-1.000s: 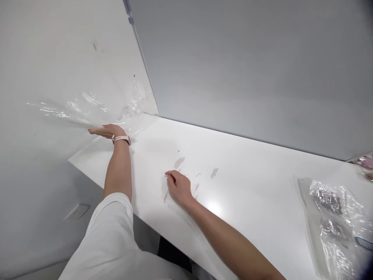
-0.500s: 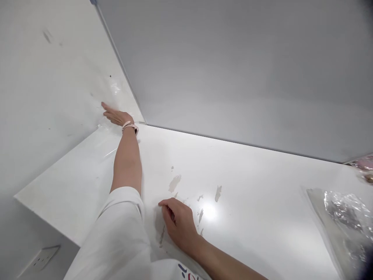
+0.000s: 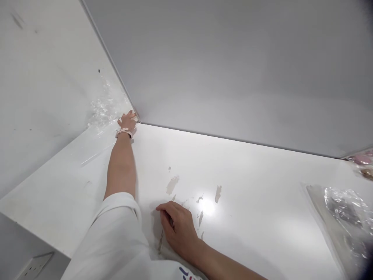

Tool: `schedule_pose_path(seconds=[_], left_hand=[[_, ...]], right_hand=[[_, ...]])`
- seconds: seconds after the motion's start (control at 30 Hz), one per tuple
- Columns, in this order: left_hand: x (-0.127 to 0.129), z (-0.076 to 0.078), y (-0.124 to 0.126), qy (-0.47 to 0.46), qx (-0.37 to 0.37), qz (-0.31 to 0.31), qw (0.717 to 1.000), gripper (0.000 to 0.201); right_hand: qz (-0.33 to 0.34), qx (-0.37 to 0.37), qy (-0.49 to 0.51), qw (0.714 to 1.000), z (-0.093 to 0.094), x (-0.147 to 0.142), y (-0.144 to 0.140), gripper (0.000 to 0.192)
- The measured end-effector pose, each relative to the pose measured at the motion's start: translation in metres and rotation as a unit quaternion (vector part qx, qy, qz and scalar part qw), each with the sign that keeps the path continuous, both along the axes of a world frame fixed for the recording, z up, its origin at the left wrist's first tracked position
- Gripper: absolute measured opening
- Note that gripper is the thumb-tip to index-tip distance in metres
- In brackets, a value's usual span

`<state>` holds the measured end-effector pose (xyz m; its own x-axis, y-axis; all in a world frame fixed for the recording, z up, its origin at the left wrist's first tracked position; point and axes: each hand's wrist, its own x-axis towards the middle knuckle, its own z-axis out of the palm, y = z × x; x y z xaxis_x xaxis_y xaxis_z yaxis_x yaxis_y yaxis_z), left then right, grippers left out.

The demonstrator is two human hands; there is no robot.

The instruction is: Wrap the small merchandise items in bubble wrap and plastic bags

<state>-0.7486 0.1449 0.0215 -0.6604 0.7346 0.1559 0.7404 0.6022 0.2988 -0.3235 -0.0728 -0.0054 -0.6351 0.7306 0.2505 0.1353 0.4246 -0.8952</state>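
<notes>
My left hand (image 3: 127, 119) reaches into the far left corner of the white tabletop (image 3: 247, 175), back upward and fingers spread. A pale, brownish thing (image 3: 135, 116) shows by its fingertips, too small to name; I cannot tell whether the fingers touch it. Just left of this hand lies crumpled clear plastic (image 3: 103, 111) against the side wall, with a clear sheet edge running along the table. My right hand (image 3: 179, 227) rests on the near part of the table, loosely curled, with nothing visible in it. Its inner fingers are partly hidden.
Grey-brown worn patches (image 3: 173, 185) mark the tabletop near my right hand. Clear plastic bags (image 3: 346, 210) lie at the right, with a packet of pinkish contents (image 3: 363, 158) behind them. A grey panel (image 3: 233, 70) closes off the back. A wall socket (image 3: 35, 268) sits below the left edge.
My left hand has moved from beside the side wall into the corner, and its fingers now point away from me. The crumpled plastic is more exposed. My right hand stays nearly in place.
</notes>
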Motion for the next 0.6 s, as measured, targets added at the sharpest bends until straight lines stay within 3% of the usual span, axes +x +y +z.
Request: schedule_pose_path(seconds=[0.2,0.3,0.47,0.6], left_hand=[[0.008,0.001,-0.017,-0.082,0.15,0.174,0.97,0.041],[0.009,-0.002,-0.01,-0.098,0.149,0.166,0.97,0.047],[0.01,-0.001,0.016,-0.116,0.223,0.074,0.965,0.05],[0.022,0.007,0.014,-0.08,0.264,0.115,0.954,0.063]], right_hand=[[0.01,-0.009,-0.01,1.0,0.002,0.001,0.001,0.024],[0.005,-0.003,-0.007,1.0,0.0,0.0,0.0,0.024],[0.003,-0.001,-0.017,1.0,-0.001,0.0,0.0,0.024],[0.011,-0.017,-0.035,0.999,0.002,0.001,0.001,0.025]])
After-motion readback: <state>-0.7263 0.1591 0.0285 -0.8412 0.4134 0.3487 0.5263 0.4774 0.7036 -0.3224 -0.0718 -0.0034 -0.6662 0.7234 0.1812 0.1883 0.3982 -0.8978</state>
